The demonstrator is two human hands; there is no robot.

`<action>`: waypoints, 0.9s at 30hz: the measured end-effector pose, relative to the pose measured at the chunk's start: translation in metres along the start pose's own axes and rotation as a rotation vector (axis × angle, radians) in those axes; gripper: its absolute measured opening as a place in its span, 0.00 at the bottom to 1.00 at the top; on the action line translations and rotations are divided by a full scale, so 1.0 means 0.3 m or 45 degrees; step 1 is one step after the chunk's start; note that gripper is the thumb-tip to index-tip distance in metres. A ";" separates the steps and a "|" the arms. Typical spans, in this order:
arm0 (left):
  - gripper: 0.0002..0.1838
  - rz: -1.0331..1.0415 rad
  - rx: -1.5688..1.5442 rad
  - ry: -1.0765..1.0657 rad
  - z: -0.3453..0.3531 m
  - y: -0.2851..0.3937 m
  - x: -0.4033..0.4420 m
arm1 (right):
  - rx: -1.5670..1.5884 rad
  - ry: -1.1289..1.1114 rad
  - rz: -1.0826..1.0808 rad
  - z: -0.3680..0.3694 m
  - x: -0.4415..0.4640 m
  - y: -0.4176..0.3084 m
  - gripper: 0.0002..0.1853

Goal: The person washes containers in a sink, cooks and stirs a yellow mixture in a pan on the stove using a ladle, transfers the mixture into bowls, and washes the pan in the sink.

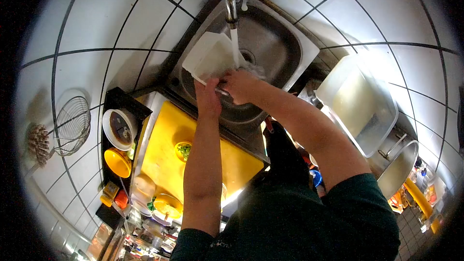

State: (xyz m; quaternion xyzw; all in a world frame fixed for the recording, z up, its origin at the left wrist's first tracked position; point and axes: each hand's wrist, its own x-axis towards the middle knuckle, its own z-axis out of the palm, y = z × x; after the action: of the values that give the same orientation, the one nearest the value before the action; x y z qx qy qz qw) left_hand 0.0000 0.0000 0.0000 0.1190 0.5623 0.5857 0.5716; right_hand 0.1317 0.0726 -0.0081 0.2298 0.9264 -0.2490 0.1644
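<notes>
Over the steel sink (282, 34), my left hand (209, 97) grips the near rim of a white plastic container (207, 54), which is tilted. Water runs from the faucet (230, 5) down by the container's right side. My right hand (241, 86) is at the container's near right edge, its fingers curled in the splashing water. Whether those fingers hold anything is hidden by the water and the hand itself.
A yellow cutting board (162, 137) with a small yellow bowl of chopped greens (183, 151) lies left of my left arm. A large translucent bin (360, 101) and a metal pot (398, 164) stand at right. A wire strainer (72, 123) hangs on the left wall.
</notes>
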 end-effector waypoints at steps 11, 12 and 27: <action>0.34 -0.003 0.261 0.152 0.049 0.031 0.021 | 0.224 0.205 -0.106 0.045 0.033 0.022 0.22; 0.34 -0.056 0.270 0.176 0.057 0.052 0.013 | 0.175 0.271 -0.137 0.041 0.018 0.018 0.21; 0.35 0.029 0.406 0.247 0.060 0.070 -0.061 | 0.353 0.386 0.300 -0.006 -0.016 -0.090 0.13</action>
State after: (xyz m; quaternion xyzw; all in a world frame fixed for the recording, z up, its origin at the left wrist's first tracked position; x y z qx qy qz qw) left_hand 0.0088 0.0008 0.0320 0.1573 0.6991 0.5044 0.4818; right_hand 0.1217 0.0511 0.0057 0.3916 0.8642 -0.3154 0.0182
